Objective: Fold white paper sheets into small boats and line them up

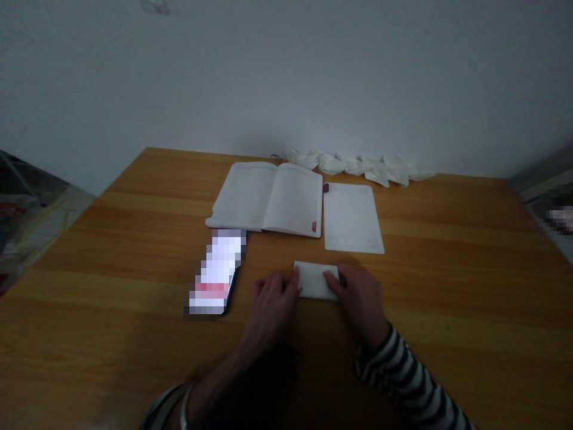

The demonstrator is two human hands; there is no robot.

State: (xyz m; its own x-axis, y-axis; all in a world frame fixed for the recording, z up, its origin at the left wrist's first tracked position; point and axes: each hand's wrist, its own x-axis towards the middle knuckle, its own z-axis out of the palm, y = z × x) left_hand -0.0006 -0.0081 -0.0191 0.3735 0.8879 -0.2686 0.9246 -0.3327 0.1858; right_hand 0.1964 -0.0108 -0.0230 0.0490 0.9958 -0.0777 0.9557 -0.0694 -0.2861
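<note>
A small folded sheet of lined paper (313,283) lies on the wooden table in front of me, longer from side to side than in depth. My left hand (273,303) is closed at its left edge, thumb against the paper and the other fingers curled. At the right end, my right hand (362,295) pinches the paper, with its thumb on top and its other fingers partly hidden. A flat loose lined sheet (353,218) lies just beyond the right hand.
An open notebook (293,200) lies toward the back, and a phone (217,272) with a lit, blurred screen is left of my hands. Several crumpled or folded white papers (378,169) line the wall side of the table (447,286).
</note>
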